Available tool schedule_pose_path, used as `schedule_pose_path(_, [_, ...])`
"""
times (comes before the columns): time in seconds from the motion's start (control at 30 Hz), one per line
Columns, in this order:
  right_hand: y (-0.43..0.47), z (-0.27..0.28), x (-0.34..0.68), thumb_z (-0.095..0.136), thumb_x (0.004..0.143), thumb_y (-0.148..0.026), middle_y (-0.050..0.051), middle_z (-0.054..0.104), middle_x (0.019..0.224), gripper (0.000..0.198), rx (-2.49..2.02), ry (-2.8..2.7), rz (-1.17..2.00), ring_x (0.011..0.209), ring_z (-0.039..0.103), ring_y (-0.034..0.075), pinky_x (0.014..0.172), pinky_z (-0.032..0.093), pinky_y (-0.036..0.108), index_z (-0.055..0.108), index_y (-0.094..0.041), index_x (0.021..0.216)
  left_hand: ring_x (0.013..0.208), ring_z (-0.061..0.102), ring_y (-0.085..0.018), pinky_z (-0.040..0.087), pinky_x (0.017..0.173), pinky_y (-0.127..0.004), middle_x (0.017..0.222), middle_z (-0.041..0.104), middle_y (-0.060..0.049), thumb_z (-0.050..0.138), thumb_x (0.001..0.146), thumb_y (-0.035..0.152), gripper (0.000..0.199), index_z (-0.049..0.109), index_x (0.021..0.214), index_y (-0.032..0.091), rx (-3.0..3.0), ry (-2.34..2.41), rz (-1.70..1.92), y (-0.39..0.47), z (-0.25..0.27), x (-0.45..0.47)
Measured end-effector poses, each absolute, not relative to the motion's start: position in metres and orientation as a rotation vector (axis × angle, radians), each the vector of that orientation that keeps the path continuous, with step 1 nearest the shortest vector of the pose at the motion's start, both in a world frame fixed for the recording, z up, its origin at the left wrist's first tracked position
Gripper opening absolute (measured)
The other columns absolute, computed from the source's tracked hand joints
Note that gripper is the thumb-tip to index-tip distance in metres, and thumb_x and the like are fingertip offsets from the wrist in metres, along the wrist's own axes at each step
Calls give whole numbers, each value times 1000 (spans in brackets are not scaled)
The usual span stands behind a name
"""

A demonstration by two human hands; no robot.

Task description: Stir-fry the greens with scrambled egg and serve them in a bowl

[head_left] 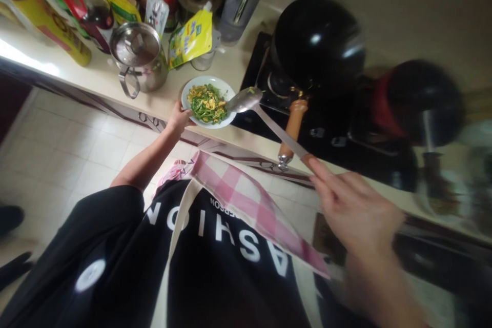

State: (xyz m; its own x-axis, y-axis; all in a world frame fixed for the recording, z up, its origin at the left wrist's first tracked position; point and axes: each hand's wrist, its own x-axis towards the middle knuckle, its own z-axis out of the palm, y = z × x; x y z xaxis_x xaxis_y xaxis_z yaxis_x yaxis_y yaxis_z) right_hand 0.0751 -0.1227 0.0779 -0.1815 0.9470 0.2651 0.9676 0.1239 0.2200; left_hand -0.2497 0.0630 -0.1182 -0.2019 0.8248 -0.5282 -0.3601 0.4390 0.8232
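My left hand (179,117) is closed on the near-left rim of a white plate (228,90) by the counter's front edge. On the plate lies cooked food (207,102), green vegetable pieces mixed with yellow bits that look like egg. A metal ladle (246,99) reaches in from the right, its head over the plate's right rim and a few green scraps stuck to it. The brownish end of its handle is wrapped by my right hand (355,210), which is slightly blurred. Whether the ladle's tip touches the food, I cannot tell.
Right of the plate, a black wok (319,43) sits on the black stove (330,138), its wooden handle (295,123) pointing toward me. Farther right is a red-and-black pot (418,102). A lidded steel pot (144,59), yellow pouch (192,38) and several bottles stand behind on the left.
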Motion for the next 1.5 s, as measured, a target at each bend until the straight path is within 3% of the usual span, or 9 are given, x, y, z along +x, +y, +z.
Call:
schedule_pose_path(0.23, [-119, 64, 65, 58, 101, -42, 0, 55, 68, 31, -1961, -2424, -494, 56, 33, 7, 55, 16, 27, 75, -36, 127, 74, 72, -19, 65, 80, -43, 85, 62, -1, 63, 75, 8, 55, 48, 126, 21, 375, 1369, 1120, 56, -107, -252])
schedule_pose_path(0.53, [-99, 83, 64, 57, 101, -43, 3, 68, 75, 35, -1711, -2322, -458, 61, 53, 8, 55, 32, 23, 79, -24, 120, 72, 71, -19, 65, 78, -40, 78, 62, 2, 60, 71, 7, 53, 49, 120, 20, 519, 1406, 1151, 38, -94, -258])
schedule_pose_path(0.7, [-71, 60, 33, 53, 102, -42, 5, 65, 81, 37, -1829, -2317, -305, 66, 51, 9, 58, 30, 23, 75, -27, 128, 74, 72, -18, 64, 77, -36, 76, 61, 3, 59, 68, 7, 53, 48, 118, 21, 553, 1354, 1140, 30, -89, -247])
schedule_pose_path(0.93, [-81, 61, 36, 53, 102, -41, 3, 57, 77, 35, -1897, -2398, -323, 62, 36, 8, 58, 20, 26, 73, -32, 130, 74, 71, -18, 65, 76, -36, 83, 63, 1, 64, 70, 9, 50, 49, 116, 20, 523, 1331, 1157, 27, -84, -243])
schedule_pose_path(1.2, [-82, 61, 38, 53, 102, -41, 4, 60, 78, 35, -1875, -2419, -299, 63, 40, 9, 57, 21, 26, 74, -32, 128, 71, 72, -18, 65, 75, -37, 79, 63, 2, 59, 69, 7, 50, 48, 115, 20, 560, 1339, 1173, 28, -86, -240])
schedule_pose_path(1.5, [-75, 53, 65, 52, 101, -38, 5, 70, 84, 39, -1744, -2314, 43, 70, 61, 13, 66, 43, 23, 73, -22, 130, 71, 72, -18, 65, 75, -38, 76, 63, 3, 62, 68, 10, 52, 49, 117, 21, 529, 1340, 1203, 23, -84, -237])
